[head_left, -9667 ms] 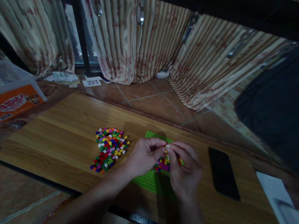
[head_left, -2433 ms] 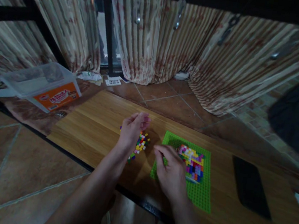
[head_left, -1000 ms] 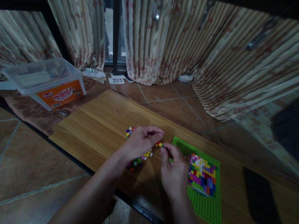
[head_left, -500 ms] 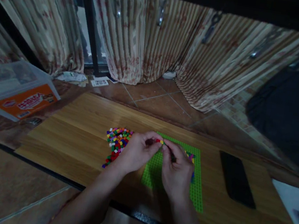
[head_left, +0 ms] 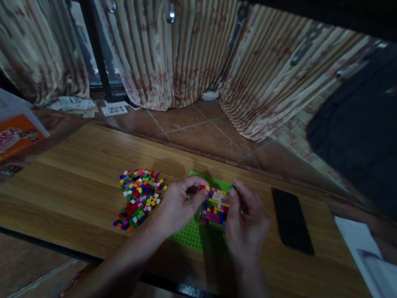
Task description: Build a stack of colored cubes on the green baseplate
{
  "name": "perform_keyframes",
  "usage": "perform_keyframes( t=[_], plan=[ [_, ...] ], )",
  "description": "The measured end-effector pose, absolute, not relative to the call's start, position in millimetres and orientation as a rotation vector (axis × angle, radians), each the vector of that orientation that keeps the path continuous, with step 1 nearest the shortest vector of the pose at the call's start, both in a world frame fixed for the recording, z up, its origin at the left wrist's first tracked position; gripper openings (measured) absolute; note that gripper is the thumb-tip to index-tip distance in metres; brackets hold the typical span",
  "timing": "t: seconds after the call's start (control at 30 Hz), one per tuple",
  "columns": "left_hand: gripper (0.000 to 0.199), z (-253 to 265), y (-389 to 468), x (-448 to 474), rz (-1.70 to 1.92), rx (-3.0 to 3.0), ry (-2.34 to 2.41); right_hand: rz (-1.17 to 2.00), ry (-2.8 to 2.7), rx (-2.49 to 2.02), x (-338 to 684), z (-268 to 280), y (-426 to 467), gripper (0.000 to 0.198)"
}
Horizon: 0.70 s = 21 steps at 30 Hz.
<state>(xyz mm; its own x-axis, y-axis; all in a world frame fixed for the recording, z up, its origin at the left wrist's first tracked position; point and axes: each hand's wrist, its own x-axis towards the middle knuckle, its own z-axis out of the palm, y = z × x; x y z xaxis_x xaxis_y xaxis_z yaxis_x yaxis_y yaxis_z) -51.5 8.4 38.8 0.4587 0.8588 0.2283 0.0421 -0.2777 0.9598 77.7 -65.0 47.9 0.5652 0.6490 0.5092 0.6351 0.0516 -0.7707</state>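
Observation:
Pinched between the thumb and forefinger of my left hand [head_left: 178, 206] are small red and yellow toy bricks [head_left: 204, 188], held above the green baseplate [head_left: 191, 235]. My right hand [head_left: 249, 221] is closed over the plate's right side, and a small dark green brick [head_left: 232, 187] shows at its fingertips. Between the two hands, a block of multicoloured bricks [head_left: 216, 206] stands on the plate, partly covered by my right fingers. To the left of my left hand lies a loose pile of small coloured bricks [head_left: 137, 197] on the wooden table.
A black phone-like slab [head_left: 292, 220] lies on the table [head_left: 66, 184] to the right, with white paper [head_left: 356, 242] beyond it. A clear tub with an orange label [head_left: 2, 139] stands at the left. Striped curtains [head_left: 197, 54] hang behind.
My hands have moved apart; the right one went rightward, uncovering the brick block. Red and yellow bricks stay in the left. The view has turned right.

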Motion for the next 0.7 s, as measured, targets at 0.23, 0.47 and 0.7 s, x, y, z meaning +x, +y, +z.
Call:
perform_keyframes(
  t=[0.23,0.47,0.7],
  plan=[
    [0.010,37.2,9.0,-48.0,0.917,1.563,0.808,0.079,-0.975,-1.768,104.3,46.8,-76.3,0.022],
    [0.014,27.4,13.4,-47.7,0.945,1.572,0.826,0.229,-0.932,-1.840,112.6,43.5,-80.0,0.023],
    [0.013,25.8,16.4,-45.4,0.945,1.542,0.847,0.464,-0.919,-1.692,121.3,20.3,-73.2,0.023]
  ],
)
